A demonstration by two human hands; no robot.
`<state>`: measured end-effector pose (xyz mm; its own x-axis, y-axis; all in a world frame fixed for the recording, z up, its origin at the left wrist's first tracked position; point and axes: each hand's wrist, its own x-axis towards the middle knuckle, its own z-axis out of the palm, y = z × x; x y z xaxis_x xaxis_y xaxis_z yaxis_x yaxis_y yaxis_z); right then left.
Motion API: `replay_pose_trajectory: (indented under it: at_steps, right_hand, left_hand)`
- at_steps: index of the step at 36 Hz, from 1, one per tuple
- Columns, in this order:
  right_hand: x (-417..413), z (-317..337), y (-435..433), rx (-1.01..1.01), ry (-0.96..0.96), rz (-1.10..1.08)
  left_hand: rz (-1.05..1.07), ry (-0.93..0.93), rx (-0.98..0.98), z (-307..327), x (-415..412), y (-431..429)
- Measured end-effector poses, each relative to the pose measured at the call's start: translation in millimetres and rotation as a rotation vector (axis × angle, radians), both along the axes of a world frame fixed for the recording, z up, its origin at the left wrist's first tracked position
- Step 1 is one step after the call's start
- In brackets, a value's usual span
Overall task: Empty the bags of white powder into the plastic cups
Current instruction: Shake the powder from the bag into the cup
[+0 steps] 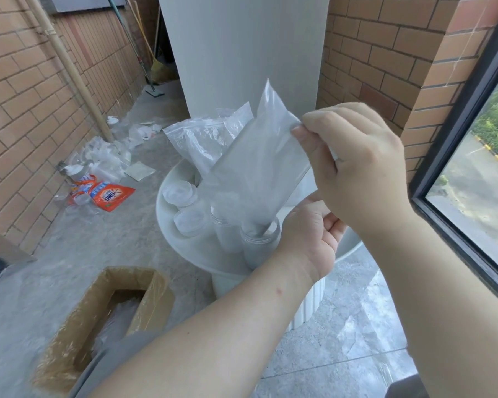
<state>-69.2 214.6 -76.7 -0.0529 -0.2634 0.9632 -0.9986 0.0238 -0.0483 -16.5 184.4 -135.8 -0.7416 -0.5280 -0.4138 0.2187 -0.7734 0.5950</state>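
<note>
Standing between brick walls, litter lying on the floor. Working over a smooth white table. Tilting a limp, slippery, likely light bag mouth-down into a cup; judging the upper corner the safest hold. Pinching that corner with the right hand. Curling the left hand beside the cup, grasp unclear.

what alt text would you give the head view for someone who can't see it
A person's right hand pinches the raised end of a clear bag of white powder, its lower end tipped into an open plastic cup that the left hand holds on a round white table. Lidded cups and more clear bags sit beside it.
</note>
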Motion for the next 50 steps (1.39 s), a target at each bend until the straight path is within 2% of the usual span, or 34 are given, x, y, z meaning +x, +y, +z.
replay_pose_trajectory:
  at_steps: [7,11,33,36,50]
  right_hand:
    - [-2.1,-3.9,-2.8,0.064,-0.080,0.020]
    - [-2.3,-1.7,-2.2,0.021,-0.063,0.030]
    - [0.0,13.8,-8.4,0.153,-0.023,0.085]
    - [0.0,15.5,-9.3,0.220,-0.019,0.106]
    - [0.5,24.9,-9.9,0.261,0.006,0.129]
  left_hand:
    - [-0.040,-0.016,-0.006,6.0,1.9,0.4]
    - [-0.040,-0.011,0.000,9.3,4.1,2.2]
    - [0.001,0.035,0.050,13.4,7.7,6.8]
    - [-0.007,0.042,0.048,12.5,8.5,5.8]
    - [-0.003,0.064,0.036,11.7,8.9,5.2]
